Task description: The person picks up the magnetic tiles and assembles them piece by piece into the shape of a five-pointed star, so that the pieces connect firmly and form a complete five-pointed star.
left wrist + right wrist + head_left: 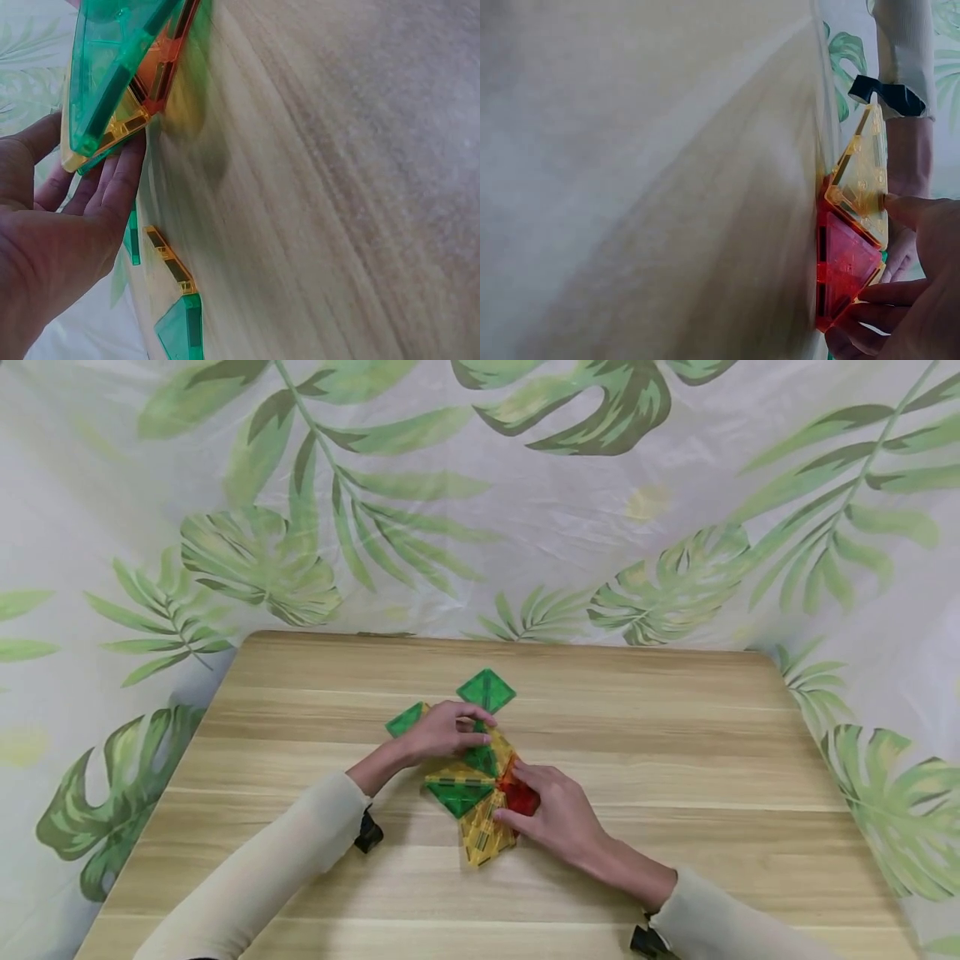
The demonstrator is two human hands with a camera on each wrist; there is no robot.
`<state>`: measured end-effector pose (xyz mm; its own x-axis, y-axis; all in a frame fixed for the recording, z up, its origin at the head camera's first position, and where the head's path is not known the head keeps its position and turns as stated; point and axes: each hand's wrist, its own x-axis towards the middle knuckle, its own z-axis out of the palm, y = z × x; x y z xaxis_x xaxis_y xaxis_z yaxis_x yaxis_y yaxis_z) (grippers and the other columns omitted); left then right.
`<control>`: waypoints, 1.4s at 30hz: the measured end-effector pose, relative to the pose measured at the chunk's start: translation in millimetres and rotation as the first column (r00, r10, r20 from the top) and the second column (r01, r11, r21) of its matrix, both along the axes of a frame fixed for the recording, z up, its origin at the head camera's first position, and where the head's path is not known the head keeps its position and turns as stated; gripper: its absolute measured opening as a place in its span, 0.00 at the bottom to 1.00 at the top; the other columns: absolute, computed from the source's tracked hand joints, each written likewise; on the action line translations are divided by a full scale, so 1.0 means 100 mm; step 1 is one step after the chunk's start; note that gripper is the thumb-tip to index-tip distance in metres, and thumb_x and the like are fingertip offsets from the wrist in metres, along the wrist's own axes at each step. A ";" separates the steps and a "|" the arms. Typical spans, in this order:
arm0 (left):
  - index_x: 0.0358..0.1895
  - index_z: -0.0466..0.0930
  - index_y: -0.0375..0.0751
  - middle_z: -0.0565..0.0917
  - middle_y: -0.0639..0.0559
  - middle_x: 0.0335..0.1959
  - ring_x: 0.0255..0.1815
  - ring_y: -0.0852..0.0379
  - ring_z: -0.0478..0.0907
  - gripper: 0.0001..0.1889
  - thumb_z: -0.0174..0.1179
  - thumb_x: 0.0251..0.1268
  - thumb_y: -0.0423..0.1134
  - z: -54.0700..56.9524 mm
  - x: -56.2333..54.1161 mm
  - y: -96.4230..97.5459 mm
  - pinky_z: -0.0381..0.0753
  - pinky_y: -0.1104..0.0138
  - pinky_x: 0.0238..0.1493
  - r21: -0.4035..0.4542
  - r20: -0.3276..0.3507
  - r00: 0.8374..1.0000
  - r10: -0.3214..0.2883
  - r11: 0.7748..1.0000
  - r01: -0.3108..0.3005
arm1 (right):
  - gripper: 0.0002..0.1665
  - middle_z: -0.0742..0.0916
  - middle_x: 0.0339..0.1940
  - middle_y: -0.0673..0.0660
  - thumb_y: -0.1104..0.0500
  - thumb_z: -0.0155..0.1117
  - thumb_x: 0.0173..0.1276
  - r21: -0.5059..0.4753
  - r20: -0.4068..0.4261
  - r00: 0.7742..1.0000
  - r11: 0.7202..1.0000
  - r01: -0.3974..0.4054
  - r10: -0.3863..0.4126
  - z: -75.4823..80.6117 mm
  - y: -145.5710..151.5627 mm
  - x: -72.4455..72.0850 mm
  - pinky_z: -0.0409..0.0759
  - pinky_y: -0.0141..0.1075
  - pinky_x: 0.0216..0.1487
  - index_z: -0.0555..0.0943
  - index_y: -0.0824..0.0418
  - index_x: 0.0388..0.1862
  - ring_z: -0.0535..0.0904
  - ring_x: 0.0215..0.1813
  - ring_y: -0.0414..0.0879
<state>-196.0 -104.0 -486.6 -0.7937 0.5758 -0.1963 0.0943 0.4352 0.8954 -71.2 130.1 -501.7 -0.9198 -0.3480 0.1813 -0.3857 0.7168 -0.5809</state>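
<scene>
Pinching red tile, right hand, left hand on green tile

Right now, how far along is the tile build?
Done: green, yellow and red tiles are joined in a cluster on the table. In hand: the left hand and right hand press on it. Left: the green square and green triangle lie unattached.
</scene>
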 end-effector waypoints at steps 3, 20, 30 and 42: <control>0.59 0.86 0.38 0.84 0.44 0.60 0.61 0.45 0.85 0.15 0.68 0.74 0.37 -0.02 0.01 -0.02 0.87 0.59 0.53 0.012 0.004 1.000 0.019 1.000 -0.019 | 0.45 0.88 0.63 0.61 0.37 0.82 0.60 0.010 0.005 1.000 1.000 0.008 -0.008 0.00 -0.02 -0.03 0.84 0.49 0.64 0.84 0.66 0.66 0.85 0.64 0.55; 0.55 0.87 0.34 0.87 0.39 0.58 0.53 0.45 0.88 0.12 0.68 0.73 0.33 -0.02 0.12 -0.30 0.87 0.56 0.52 0.035 -0.067 0.995 0.070 0.997 -0.068 | 0.31 0.90 0.58 0.60 0.49 0.79 0.65 -0.006 0.051 0.994 0.996 -0.094 0.094 0.07 0.05 -0.27 0.85 0.50 0.62 0.87 0.66 0.61 0.86 0.62 0.55; 0.48 0.90 0.38 0.89 0.46 0.48 0.46 0.52 0.87 0.08 0.71 0.69 0.31 -0.04 0.24 -0.51 0.88 0.62 0.50 -0.053 -0.228 0.973 0.047 0.997 -0.060 | 0.28 0.89 0.61 0.60 0.54 0.76 0.68 -0.021 0.058 0.971 0.972 -0.233 0.234 0.04 0.22 -0.54 0.81 0.52 0.67 0.85 0.65 0.64 0.84 0.65 0.57; 0.43 0.90 0.41 0.90 0.55 0.37 0.39 0.60 0.85 0.04 0.73 0.67 0.32 0.03 0.41 -0.64 0.85 0.68 0.43 -0.112 -0.272 0.961 -0.043 0.994 0.013 | 0.24 0.86 0.68 0.55 0.55 0.70 0.74 -0.038 0.114 0.912 0.919 -0.392 0.394 -0.01 0.32 -0.81 0.76 0.54 0.72 0.85 0.60 0.66 0.80 0.71 0.55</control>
